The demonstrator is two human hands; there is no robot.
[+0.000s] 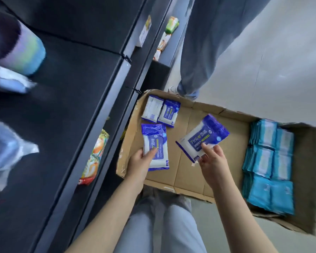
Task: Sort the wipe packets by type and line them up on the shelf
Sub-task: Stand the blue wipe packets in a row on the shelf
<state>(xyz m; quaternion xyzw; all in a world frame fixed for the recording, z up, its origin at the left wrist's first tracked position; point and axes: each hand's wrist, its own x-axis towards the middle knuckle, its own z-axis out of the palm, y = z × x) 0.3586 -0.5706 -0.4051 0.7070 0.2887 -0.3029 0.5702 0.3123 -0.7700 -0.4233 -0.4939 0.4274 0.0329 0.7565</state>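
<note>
An open cardboard box (188,178) sits on the floor beside a dark shelf (66,110). My left hand (139,163) grips a dark blue and white wipe packet (156,143) at its near end, low in the box. My right hand (211,159) pinches the near edge of a second dark blue packet (204,136), lifted and tilted over the box's middle. Two more dark blue packets (161,111) lie side by side in the box's far left corner. Stacks of light blue packets (270,167) fill the box's right end.
Blurred packets lie on the dark shelf at the left, among them a white and blue one (9,81). An orange and yellow packet (94,157) rests on a lower shelf ledge. Another person's legs (208,44) stand just beyond the box. Pale floor lies to the right.
</note>
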